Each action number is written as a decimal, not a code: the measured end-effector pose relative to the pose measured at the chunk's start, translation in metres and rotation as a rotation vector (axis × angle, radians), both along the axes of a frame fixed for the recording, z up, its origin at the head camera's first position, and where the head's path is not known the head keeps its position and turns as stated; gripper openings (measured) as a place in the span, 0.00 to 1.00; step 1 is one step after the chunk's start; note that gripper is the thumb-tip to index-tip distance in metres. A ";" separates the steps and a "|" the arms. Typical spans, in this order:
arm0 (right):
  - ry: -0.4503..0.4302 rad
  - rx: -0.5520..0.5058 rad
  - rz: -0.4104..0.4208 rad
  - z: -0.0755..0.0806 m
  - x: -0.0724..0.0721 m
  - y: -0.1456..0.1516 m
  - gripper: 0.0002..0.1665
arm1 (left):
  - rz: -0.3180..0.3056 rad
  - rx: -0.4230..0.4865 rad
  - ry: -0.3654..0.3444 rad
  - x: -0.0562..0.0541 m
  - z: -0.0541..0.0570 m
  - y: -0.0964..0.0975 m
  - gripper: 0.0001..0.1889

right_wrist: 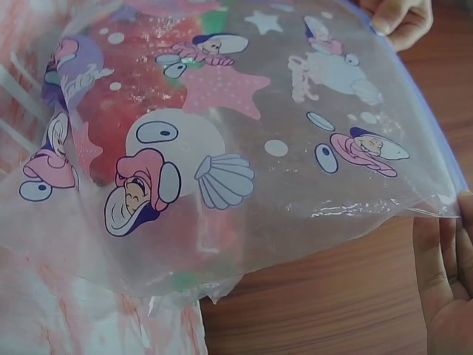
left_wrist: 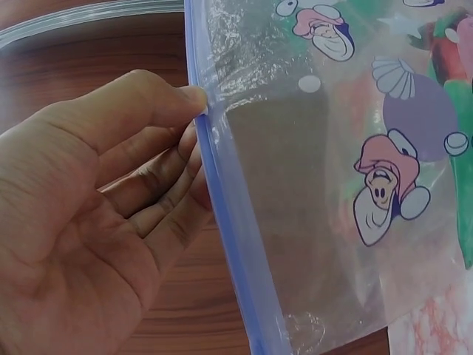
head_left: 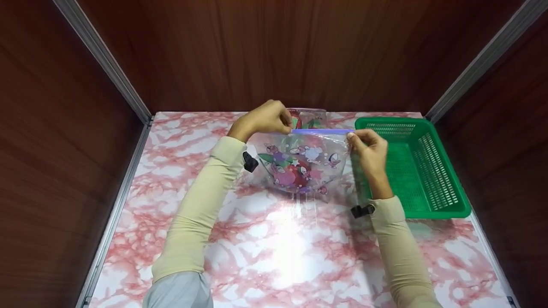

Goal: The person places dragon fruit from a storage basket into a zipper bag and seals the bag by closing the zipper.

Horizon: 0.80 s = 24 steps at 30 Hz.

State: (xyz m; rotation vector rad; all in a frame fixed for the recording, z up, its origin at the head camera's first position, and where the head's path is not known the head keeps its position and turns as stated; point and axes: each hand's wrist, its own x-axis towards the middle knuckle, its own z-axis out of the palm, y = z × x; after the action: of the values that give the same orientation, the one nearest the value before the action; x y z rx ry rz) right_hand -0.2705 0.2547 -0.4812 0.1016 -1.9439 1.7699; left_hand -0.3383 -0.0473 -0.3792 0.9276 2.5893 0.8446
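Note:
A clear zip bag (head_left: 319,164) printed with pink and purple sea cartoons hangs upright between both hands, its purple zip strip (head_left: 321,131) along the top. My left hand (head_left: 269,117) pinches the strip between thumb and finger, left of its middle. At the opposite end, my right hand (head_left: 371,149) pinches the top corner. The left wrist view shows the left thumb (left_wrist: 188,100) on the strip. Red and green shapes (right_wrist: 148,81) show blurred through the printed plastic in the right wrist view.
Behind the held bag, another clear package (head_left: 314,115) with red and green in it lies near the back wall. A green plastic basket (head_left: 447,171) stands at the right. Dark wood panels (head_left: 274,51) enclose the pink-and-white marbled table (head_left: 171,192).

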 end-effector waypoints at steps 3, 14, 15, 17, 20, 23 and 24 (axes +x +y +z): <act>-0.001 0.012 -0.006 -0.003 -0.002 0.003 0.11 | -0.003 0.000 -0.002 0.000 0.000 -0.002 0.07; 0.005 0.018 0.006 -0.005 -0.001 0.002 0.11 | -0.005 0.008 -0.023 0.002 0.001 -0.008 0.06; 0.004 0.017 0.006 -0.006 -0.001 0.002 0.11 | -0.002 0.010 -0.021 0.002 0.001 -0.009 0.06; 0.000 0.013 0.006 -0.006 -0.002 0.002 0.11 | 0.007 0.012 -0.022 0.002 0.000 -0.011 0.06; -0.003 -0.002 0.003 -0.007 -0.002 0.002 0.10 | 0.023 0.011 -0.026 0.002 -0.001 -0.015 0.07; -0.004 -0.016 0.000 -0.007 -0.002 0.001 0.10 | 0.035 0.015 -0.036 0.001 -0.003 -0.019 0.07; -0.004 -0.019 0.000 -0.006 -0.001 0.000 0.10 | 0.038 0.017 -0.037 0.001 -0.003 -0.020 0.07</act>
State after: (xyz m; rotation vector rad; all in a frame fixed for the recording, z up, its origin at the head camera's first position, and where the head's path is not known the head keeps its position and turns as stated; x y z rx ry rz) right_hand -0.2718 0.2546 -0.4870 0.0918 -1.9287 1.7897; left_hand -0.3374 -0.0677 -0.3827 0.8613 2.5793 0.8872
